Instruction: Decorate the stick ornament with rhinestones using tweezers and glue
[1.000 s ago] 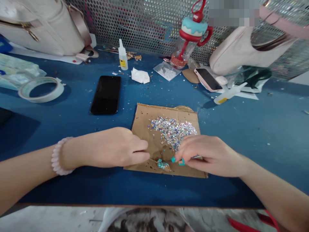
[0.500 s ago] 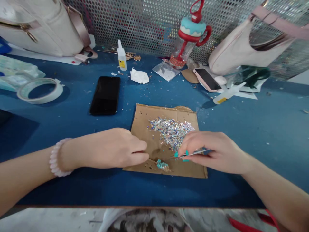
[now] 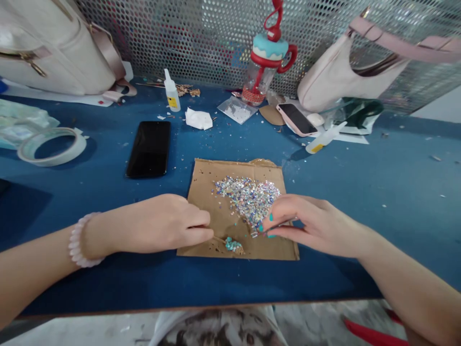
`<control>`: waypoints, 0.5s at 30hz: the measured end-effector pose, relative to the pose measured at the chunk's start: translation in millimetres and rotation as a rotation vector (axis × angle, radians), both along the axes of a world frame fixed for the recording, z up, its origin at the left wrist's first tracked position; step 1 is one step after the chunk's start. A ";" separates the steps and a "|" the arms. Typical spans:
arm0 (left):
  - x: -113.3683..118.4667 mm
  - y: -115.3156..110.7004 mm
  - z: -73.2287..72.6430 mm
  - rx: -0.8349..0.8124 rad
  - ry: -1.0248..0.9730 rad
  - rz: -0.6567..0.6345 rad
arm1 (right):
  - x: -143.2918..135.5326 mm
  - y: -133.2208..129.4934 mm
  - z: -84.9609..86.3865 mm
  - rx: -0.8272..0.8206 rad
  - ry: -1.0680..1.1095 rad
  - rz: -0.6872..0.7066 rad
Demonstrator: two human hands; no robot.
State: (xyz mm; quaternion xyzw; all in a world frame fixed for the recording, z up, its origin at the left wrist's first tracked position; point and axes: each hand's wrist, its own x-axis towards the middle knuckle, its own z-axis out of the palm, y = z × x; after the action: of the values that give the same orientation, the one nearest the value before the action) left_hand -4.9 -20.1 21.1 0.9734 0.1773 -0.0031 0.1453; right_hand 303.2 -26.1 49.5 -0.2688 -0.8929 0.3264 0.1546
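My left hand [image 3: 162,223] is closed on a thin stick [image 3: 219,239]. At the stick's far end is a small piece [image 3: 233,245] studded with turquoise and pale stones, low over the cardboard [image 3: 205,192]. My right hand [image 3: 309,223], with turquoise nails, pinches a pair of metal tweezers [image 3: 281,223]. Their tips point left, by the near edge of a pile of glittering rhinestones [image 3: 248,194] spread on the cardboard. Whether a stone sits between the tips is too small to tell.
Behind the cardboard lie a black phone [image 3: 149,149], a crumpled white tissue [image 3: 199,118], a clear bag [image 3: 237,109] and two glue bottles [image 3: 172,91] [image 3: 324,138]. A tape roll [image 3: 52,158] is at left. A cup [image 3: 264,67] and two pale bags [image 3: 54,53] [image 3: 342,72] stand along the mesh.
The tweezers have moved away from the turquoise-studded piece, rightward to the near edge of the rhinestone pile. My left hand keeps its grip on the stick. The whole view has shifted slightly.
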 end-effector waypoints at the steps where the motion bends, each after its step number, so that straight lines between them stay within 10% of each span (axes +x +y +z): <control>1: 0.1 0.1 -0.2 0.009 -0.003 -0.002 | 0.6 -1.3 0.4 0.014 -0.013 0.007; 15: -2.4 2.5 -5.1 -0.007 0.015 0.012 | -3.8 -4.6 -3.4 -0.048 -0.043 0.130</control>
State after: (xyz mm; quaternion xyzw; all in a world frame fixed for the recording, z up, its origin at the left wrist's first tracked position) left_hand -7.3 -17.5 16.0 0.9717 0.1840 -0.0104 0.1476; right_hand 299.5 -30.8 46.1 -0.2206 -0.9036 0.3512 0.1076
